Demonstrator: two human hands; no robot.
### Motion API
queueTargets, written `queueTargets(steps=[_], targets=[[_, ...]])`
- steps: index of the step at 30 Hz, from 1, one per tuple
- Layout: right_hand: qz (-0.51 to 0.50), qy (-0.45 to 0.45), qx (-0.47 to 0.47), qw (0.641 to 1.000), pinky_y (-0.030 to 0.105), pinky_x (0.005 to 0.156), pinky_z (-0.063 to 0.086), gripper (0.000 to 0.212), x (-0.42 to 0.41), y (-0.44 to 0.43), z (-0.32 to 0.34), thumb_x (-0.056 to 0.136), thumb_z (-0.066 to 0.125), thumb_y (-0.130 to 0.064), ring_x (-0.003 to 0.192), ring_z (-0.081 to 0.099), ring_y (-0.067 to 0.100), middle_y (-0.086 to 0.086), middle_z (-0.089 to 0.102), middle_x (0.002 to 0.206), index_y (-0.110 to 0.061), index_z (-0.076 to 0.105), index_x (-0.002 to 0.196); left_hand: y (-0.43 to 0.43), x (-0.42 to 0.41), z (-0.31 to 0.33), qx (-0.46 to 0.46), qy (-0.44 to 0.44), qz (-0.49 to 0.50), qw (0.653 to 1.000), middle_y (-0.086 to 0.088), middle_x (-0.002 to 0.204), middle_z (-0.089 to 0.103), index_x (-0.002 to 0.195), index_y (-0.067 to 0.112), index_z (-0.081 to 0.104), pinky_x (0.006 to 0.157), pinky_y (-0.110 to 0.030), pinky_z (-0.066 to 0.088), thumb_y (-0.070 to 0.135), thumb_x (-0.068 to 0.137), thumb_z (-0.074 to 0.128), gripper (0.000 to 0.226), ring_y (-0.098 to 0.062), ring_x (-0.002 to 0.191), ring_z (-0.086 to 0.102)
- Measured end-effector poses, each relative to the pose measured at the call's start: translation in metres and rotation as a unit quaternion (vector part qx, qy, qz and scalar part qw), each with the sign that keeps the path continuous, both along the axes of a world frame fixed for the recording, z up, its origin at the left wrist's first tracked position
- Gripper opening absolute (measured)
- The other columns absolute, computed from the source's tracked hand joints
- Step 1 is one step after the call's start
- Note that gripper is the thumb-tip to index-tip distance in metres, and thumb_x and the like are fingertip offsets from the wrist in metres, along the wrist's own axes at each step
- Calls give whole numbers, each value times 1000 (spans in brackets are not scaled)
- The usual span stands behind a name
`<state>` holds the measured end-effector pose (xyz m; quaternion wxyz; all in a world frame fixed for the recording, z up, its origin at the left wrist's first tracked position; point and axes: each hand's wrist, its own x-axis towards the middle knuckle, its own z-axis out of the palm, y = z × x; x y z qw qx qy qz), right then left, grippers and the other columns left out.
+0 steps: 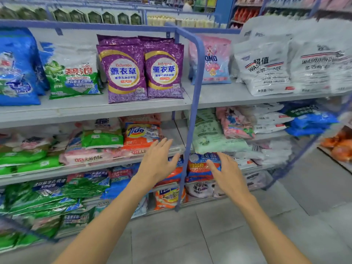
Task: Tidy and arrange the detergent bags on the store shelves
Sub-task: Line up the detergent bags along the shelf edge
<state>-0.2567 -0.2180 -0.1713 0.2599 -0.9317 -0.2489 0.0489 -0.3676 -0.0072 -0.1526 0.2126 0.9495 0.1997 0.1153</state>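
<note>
Head view, caption desk: Which way to the bag from the hands?

Aisle: Straight ahead and slightly down. Low in the shelves (219,96), a red-and-blue bag (198,167), tucked beneath a mint-green bag (209,138) and just right of the blue post (193,103).

Caption desk: Long axis?

Aisle: Hard to call. Seemingly flat, short end toward the aisle, length running back into the shelf. Too much hidden for certainty.

Caption desk: Nearer hand?

Aisle: Right hand (227,172), by a clear margin. Over the bag's right edge, on the same side of the post. Left hand (158,161) on the far side of that post, level with the corner of an orange Tide bag (141,134).

Caption desk: How wide, and holding what?

Aisle: Both spread wide, palms forward and down. Left: fingers straight and fanned, nothing in them, contact with the Tide bag impossible to confirm. Right: thumb out across the bag's printed face, fingers laid along its right edge, touching or very nearly. No closed grip visible.

Caption desk: Next move, by best guess?

Aisle: Probably a short reach and a close of the right hand on the bag, with the post a likely obstacle to any help from the left.
</note>
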Motion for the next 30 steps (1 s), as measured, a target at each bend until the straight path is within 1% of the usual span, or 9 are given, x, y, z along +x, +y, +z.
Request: queueTargets(steps=[3,7,10,14,17,18,22,26,30], targets=[[25,-13,-2,1000,41,117,32,65,11,-1,3,105,43,-52,146,37,24,6,42,158,-13,36,155,-11,-3,-2,4,9,24,1000,-8,164,34,157,15,36,126,-38,17,49,104,47,65,-26,154,24],[79,3,-8,997,40,117,32,67,15,13,1,104,43,-54,148,34,23,5,40,160,-13,35,157,-14,-23,-12,-10,16,69,997,-7,160,41,156,12,38,124,-38,23,48,103,49,65,-26,150,31],[125,17,-7,992,39,108,38,57,10,32,-2,105,45,-50,141,41,25,7,50,150,-12,44,148,-9,-45,-17,-11,22,119,993,-7,158,44,155,10,39,122,-37,27,45,102,52,64,-25,148,34],[171,36,-6,985,41,112,36,64,-3,66,-11,104,44,-54,144,39,24,7,46,155,-11,41,151,7,-76,-18,-7,32,183,983,-7,157,45,155,10,39,120,-37,28,46,103,51,64,-26,146,35],[195,36,-7,980,40,101,40,55,-16,94,-14,105,45,-50,136,44,26,9,53,145,-10,47,142,24,-95,-15,-5,30,216,976,-7,157,44,155,11,38,119,-37,29,46,103,50,64,-27,146,36],[206,35,-6,978,40,102,40,56,-22,104,-13,105,45,-51,138,43,25,8,52,147,-11,46,144,30,-101,-14,-7,28,224,974,-8,158,44,155,11,38,119,-38,29,46,103,50,64,-27,147,35],[228,43,10,973,41,118,31,66,-39,146,-14,104,44,-54,150,31,21,3,37,162,-16,32,158,60,-117,-12,-7,21,236,971,-8,158,44,155,9,37,119,-39,31,43,104,50,63,-29,145,37],[228,41,18,973,38,119,29,66,-55,186,-17,105,45,-52,149,33,22,5,38,162,-12,35,156,100,-124,-19,-10,23,234,972,-9,155,46,154,9,39,117,-41,34,44,104,49,62,-29,145,38],[226,47,15,973,41,121,29,70,-67,222,-27,104,41,-57,151,30,23,5,35,164,-14,32,158,145,-128,-31,-6,25,239,971,-8,155,47,153,10,41,116,-42,36,47,104,47,62,-28,144,39]])
